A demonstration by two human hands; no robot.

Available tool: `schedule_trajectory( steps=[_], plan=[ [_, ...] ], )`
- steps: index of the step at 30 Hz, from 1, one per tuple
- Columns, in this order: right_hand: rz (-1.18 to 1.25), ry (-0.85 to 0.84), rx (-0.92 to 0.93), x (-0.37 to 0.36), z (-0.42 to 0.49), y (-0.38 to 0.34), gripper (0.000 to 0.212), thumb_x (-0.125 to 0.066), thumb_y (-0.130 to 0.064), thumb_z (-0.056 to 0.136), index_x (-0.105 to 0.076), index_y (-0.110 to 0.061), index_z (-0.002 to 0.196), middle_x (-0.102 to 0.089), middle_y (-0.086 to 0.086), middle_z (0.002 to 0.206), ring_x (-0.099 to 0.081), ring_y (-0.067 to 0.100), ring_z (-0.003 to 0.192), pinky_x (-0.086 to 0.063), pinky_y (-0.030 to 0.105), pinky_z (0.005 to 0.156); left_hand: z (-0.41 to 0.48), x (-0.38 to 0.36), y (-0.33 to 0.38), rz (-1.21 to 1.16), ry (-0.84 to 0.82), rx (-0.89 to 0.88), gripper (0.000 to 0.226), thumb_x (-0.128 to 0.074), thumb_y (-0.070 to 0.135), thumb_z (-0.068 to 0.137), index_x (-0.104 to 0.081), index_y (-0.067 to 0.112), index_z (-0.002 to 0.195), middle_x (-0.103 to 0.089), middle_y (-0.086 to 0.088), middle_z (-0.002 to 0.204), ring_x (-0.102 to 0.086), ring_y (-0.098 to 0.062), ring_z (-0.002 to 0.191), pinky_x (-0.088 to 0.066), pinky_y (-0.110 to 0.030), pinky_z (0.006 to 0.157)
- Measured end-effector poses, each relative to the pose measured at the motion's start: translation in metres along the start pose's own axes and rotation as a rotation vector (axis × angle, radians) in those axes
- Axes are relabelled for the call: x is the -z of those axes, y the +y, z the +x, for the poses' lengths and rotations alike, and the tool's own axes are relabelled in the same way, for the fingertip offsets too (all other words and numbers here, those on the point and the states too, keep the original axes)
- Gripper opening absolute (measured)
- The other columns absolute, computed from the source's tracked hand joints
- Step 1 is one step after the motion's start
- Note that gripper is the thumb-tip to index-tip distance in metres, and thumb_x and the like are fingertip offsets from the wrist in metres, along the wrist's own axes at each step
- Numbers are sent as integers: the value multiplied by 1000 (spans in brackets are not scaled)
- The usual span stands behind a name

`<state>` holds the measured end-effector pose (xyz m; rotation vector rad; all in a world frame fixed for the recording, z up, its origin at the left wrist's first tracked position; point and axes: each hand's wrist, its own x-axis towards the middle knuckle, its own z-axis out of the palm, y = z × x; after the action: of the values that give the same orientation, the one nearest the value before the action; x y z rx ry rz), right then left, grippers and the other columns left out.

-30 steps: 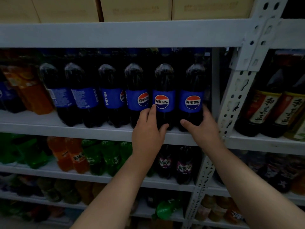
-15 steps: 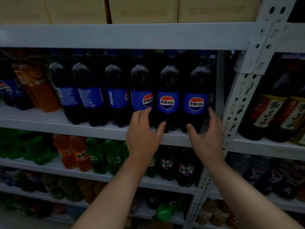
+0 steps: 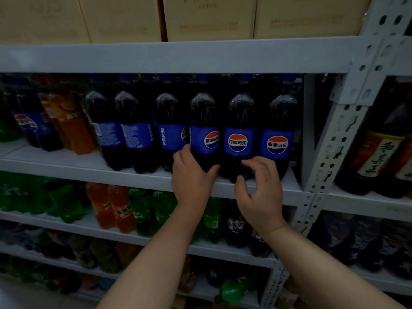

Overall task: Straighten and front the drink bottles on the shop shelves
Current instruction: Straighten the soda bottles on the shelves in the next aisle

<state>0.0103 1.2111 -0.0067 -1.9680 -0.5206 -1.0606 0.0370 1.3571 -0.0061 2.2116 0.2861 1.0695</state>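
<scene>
Six dark Pepsi bottles with blue labels stand in a row on the grey shelf (image 3: 66,167). The three on the right show their round logos to the front. The other three are turned, among them a bottle with its PEPSI lettering sideways (image 3: 170,134) and a bottle showing small print (image 3: 136,134). My left hand (image 3: 191,177) grips the lower body of the third bottle from the right (image 3: 204,121), thumb on its right side. My right hand (image 3: 260,192) hovers with loosely curved fingers in front of the base of the second bottle from the right (image 3: 238,121), holding nothing. The rightmost bottle (image 3: 278,121) stands free.
Orange soda bottles (image 3: 71,126) stand left of the Pepsi row. Green (image 3: 145,210) and orange (image 3: 111,208) bottles fill the shelf below. A perforated upright post (image 3: 334,141) bounds the bay on the right, with dark sauce bottles (image 3: 379,157) beyond. Cardboard boxes (image 3: 209,16) sit on top.
My left hand has shifted left onto the third bottle from the right and gripped it. My right hand has come off the rightmost bottle and moved left, away from the shelf.
</scene>
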Motion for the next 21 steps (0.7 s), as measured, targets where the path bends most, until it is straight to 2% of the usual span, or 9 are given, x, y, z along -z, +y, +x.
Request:
schedule_trajectory(
  steps=[4, 9, 11, 13, 15, 17, 19, 21],
  plan=[
    [6, -25, 65, -1, 4, -4, 26, -54, -19, 83, -62, -7, 105, -53, 1, 105, -53, 10, 96, -42, 16, 84, 0, 2, -2, -29, -1, -7, 83, -83, 40, 67, -40, 11, 132, -48, -10, 125, -52, -27, 112, -47, -39, 89],
    [8, -133, 166, -2, 22, -23, 12, -58, -8, 82, -65, -6, 92, -59, 2, 91, -56, 11, 82, -49, 25, 69, -1, 5, -7, -74, -24, -7, 74, -80, 38, 72, -44, 12, 131, -54, -7, 126, -53, -24, 114, -44, -33, 89],
    [-11, -128, 224, -3, 44, -39, 13, -58, -9, 81, -66, -5, 92, -61, 4, 92, -58, 15, 85, -49, 26, 72, -5, 6, -10, -82, -31, -13, 65, -75, 37, 77, -46, 14, 130, -58, -5, 125, -56, -22, 111, -46, -33, 85],
    [-48, -93, 309, -3, 72, -55, 16, -59, -8, 81, -66, -2, 94, -63, 8, 94, -58, 21, 91, -45, 25, 82, -12, 5, -13, -34, 4, -38, 57, -72, 37, 80, -49, 16, 128, -58, -3, 125, -58, -21, 110, -50, -34, 81],
    [-161, -44, 411, -5, 101, -67, 21, -59, -8, 81, -66, 1, 99, -65, 13, 98, -58, 29, 100, -39, 29, 96, -18, 3, -16, 20, 54, -51, 58, -72, 42, 80, -51, 15, 126, -57, -3, 124, -56, -21, 110, -50, -34, 80],
    [-349, -73, 457, -11, 125, -76, 31, -53, -15, 86, -63, 1, 111, -65, 16, 106, -54, 34, 110, -31, 39, 108, -18, 1, -15, 37, 60, -13, 72, -74, 53, 73, -49, 14, 128, -55, -4, 122, -54, -21, 110, -50, -34, 82],
    [-568, -180, 425, -21, 137, -82, 38, -42, -26, 93, -56, -2, 119, -63, 15, 109, -51, 34, 109, -29, 44, 107, -14, -1, -15, 53, 32, 39, 85, -77, 59, 64, -46, 14, 130, -55, -5, 120, -54, -21, 108, -51, -37, 85],
    [-727, -237, 345, -33, 141, -85, 42, -33, -35, 97, -52, -5, 118, -62, 14, 109, -50, 33, 105, -31, 43, 97, -9, -2, -14, 61, 3, 80, 89, -79, 59, 60, -45, 15, 130, -56, -5, 118, -55, -22, 106, -50, -40, 88]
  ],
)
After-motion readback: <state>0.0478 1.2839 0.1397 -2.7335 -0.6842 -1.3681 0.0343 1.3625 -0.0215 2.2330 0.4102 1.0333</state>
